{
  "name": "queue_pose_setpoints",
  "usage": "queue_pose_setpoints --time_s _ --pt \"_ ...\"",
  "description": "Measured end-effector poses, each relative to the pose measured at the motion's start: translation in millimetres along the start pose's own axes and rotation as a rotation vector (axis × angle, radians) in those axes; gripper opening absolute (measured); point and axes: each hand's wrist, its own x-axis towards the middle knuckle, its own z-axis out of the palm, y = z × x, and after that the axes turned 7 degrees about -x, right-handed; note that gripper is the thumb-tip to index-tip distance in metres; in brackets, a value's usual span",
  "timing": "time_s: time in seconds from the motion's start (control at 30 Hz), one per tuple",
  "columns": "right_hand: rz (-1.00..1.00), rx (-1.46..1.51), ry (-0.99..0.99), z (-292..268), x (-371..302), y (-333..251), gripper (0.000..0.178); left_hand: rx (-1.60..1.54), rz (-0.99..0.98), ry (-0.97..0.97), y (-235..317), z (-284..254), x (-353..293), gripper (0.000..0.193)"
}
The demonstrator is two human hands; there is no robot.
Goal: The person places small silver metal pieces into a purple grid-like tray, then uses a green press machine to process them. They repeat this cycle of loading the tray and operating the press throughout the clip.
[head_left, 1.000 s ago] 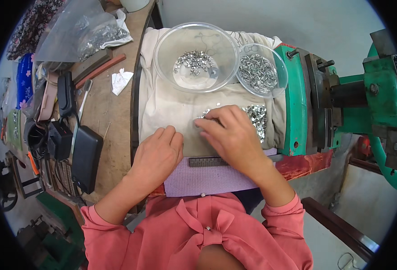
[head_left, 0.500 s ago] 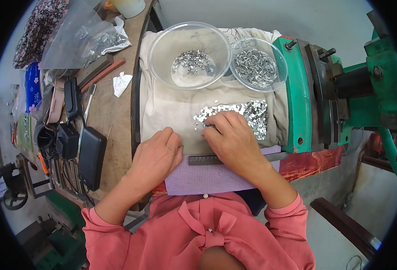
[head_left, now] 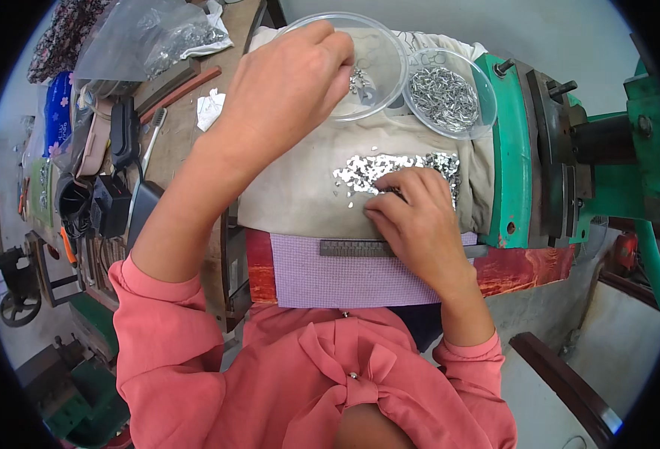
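Raised over the larger clear bowl (head_left: 378,71), the left hand (head_left: 285,82) is held with fingers curled and tips pinched together above a few small metal pieces in the bowl; whether a piece is pinched cannot be told. Flat on the beige cloth (head_left: 292,194), the right hand (head_left: 419,221) is laid with fingers bent, its tips touching the spread of shiny metal pieces (head_left: 375,170). Two clear bowls are seen side by side; the smaller bowl (head_left: 449,97) is filled with grey metal pieces. One grey metal bar (head_left: 352,248) is set on a lilac mat (head_left: 330,277). One clear plastic bag (head_left: 143,41) of metal parts is placed at the upper left.
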Motion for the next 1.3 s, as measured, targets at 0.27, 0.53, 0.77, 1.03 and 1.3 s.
queue_pose_setpoints --time_s 0.27,0.53,0.77,1.03,1.3 --pt "0.08 0.082 0.059 0 -7 1 0.015 -0.358 -0.186 -0.093 42 -18 -69 0.017" --pt "-0.002 0.0 0.033 18 5 -8 0.017 -0.466 -0.316 -0.258 49 4 -108 0.017" --pt "-0.012 0.012 0.093 9 4 -17 0.02 -0.41 -0.257 -0.26 46 19 -108 0.015" --pt "0.024 0.08 -0.006 4 -36 -34 0.02 -0.499 -0.338 -0.256 42 20 -109 0.013" --pt "0.032 -0.042 0.06 11 7 -16 0.021 -0.502 -0.342 -0.287 51 1 -113 0.014"
